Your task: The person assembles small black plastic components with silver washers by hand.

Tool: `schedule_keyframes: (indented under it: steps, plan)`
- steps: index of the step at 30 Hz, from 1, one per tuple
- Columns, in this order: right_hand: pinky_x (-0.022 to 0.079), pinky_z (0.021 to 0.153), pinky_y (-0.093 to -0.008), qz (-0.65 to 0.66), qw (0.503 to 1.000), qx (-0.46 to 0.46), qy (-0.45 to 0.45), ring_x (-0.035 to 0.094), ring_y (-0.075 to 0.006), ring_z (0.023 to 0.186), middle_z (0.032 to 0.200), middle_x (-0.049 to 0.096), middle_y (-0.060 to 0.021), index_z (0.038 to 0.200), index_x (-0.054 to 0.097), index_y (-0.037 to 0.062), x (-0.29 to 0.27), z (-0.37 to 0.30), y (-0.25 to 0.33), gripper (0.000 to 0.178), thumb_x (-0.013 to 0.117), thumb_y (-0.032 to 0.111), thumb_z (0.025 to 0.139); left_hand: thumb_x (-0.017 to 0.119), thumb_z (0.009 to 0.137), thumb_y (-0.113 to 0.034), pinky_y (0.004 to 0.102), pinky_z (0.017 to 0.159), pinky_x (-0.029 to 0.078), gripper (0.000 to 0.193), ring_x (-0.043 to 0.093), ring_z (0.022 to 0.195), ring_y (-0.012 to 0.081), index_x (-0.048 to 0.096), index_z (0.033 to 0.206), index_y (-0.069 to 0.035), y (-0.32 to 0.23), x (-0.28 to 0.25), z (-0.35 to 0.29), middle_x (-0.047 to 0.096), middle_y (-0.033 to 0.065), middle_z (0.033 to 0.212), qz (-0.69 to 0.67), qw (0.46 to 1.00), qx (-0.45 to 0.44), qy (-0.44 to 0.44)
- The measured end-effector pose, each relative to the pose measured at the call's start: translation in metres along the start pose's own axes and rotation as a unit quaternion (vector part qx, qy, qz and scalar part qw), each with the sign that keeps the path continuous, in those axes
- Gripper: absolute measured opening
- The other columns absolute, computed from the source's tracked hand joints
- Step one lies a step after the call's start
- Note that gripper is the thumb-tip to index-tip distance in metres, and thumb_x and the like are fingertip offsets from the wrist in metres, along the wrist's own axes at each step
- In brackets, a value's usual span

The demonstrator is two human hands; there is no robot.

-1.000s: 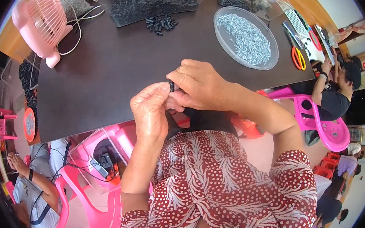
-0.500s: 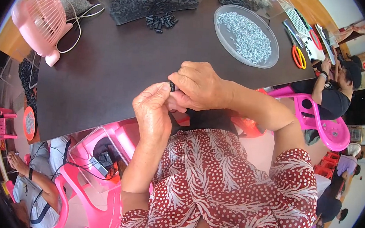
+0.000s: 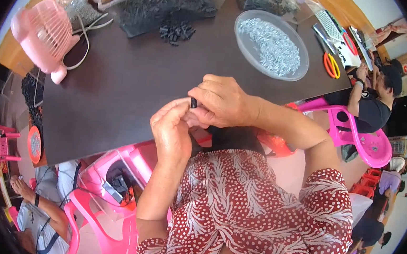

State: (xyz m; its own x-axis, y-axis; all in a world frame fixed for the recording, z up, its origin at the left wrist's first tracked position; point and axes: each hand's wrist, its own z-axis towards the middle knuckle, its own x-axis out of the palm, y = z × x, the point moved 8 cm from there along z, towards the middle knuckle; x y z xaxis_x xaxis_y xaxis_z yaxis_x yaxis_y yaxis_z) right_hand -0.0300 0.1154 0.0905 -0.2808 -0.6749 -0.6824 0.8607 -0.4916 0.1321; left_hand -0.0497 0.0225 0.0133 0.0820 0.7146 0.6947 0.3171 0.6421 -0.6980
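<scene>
Over the near edge of the dark table, my two hands meet around a small black plastic piece. My left hand is closed, thumb and fingertips pinching it from the left. From the right, my right hand grips it too, with curled fingers. Most of the piece is hidden by my fingers. Farther back lies a small pile of loose black pieces, in front of a clear bin filled with more of them. To the right of the pile, a round clear tray holds many small shiny metal pins.
A pink fan with a white cord stands at the left on the table. Orange-handled scissors lie at the right edge. Pink chairs stand around, and other people sit at both sides.
The view has shifted slightly, so the table and its things appear a little lower. My hands stay together on the black piece, which now shows more upright between my fingers.
</scene>
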Motion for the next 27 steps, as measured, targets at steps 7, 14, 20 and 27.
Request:
schedule_keyframes:
  steps: [7, 14, 20, 27]
  plan:
    - [0.046, 0.056, -0.0341, -0.111, 0.987, 0.110, -0.030, 0.057, -0.0267, 0.064, 0.079, 0.061, -0.0100, 0.094, 0.059, 0.0000, -0.050, 0.002, -0.037, 0.035, 0.071, 0.010, 0.063, 0.053, 0.083, -0.003, 0.0260, 0.057, 0.048, 0.021, 0.061, 0.065, 0.0172, 0.060, 0.100, 0.008, -0.006, 0.006, 0.006, 0.065, 0.0159, 0.086, 0.156, 0.986, 0.057, 0.003]
    - [0.048, 0.063, -0.0253, -0.121, 0.918, 0.361, -0.111, 0.061, -0.0113, 0.070, 0.079, 0.065, -0.0102, 0.096, 0.065, 0.0005, -0.140, -0.004, -0.154, 0.025, 0.056, 0.012, 0.076, 0.054, 0.083, -0.004, 0.0242, 0.056, 0.047, 0.022, 0.059, 0.063, 0.0141, 0.061, 0.101, 0.005, -0.015, -0.009, 0.013, 0.065, 0.0139, 0.084, 0.194, 0.977, 0.080, -0.026]
    - [0.049, 0.070, -0.0438, -0.401, 0.865, 0.270, -0.136, 0.062, -0.0363, 0.078, 0.080, 0.063, -0.0205, 0.092, 0.062, 0.0024, -0.204, 0.007, -0.252, 0.027, 0.057, 0.020, 0.071, 0.057, 0.082, -0.006, 0.0219, 0.056, 0.045, 0.020, 0.057, 0.065, 0.0114, 0.061, 0.099, 0.004, -0.034, -0.009, 0.039, 0.064, 0.0091, 0.082, 0.289, 0.954, 0.081, -0.016]
    - [0.047, 0.058, -0.0481, -0.489, 0.805, 0.335, 0.002, 0.060, -0.0388, 0.065, 0.066, 0.058, -0.0231, 0.064, 0.060, 0.0022, -0.201, 0.002, -0.308, 0.016, 0.053, 0.015, 0.070, 0.060, 0.076, -0.007, 0.0254, 0.065, 0.046, 0.020, 0.059, 0.067, 0.0119, 0.066, 0.094, -0.001, -0.075, -0.015, 0.090, 0.065, 0.0085, 0.076, 0.526, 0.830, 0.178, -0.053]
